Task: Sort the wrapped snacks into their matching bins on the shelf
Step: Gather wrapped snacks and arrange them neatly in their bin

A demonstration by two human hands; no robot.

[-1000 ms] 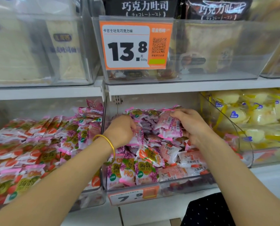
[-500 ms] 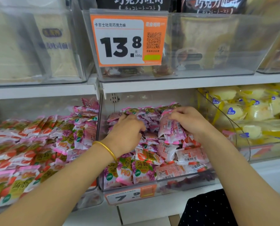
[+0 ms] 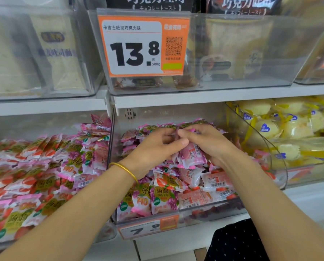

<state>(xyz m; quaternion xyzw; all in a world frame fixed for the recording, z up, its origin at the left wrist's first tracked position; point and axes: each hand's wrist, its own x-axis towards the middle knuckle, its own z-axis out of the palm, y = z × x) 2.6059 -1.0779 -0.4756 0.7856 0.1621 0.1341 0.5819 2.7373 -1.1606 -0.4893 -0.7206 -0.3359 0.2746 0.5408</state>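
The right hand (image 3: 212, 144) curls round a pink packet (image 3: 192, 154) atop the heap of wrapped snacks (image 3: 165, 196) in the middle bin (image 3: 232, 208) on the lower shelf. The left hand (image 3: 155, 147), fingers curled, lays its thumb against that packet; whether it grips cannot be told. Half a second ago the hands were apart; now their fingertips meet.

Shop, snack aisle. White shelves (image 3: 195, 97) carry clear plastic bins (image 3: 242, 53) heaped with wrapped snacks (image 3: 25, 185); orange price tags (image 3: 144, 46) clipped to bin fronts.
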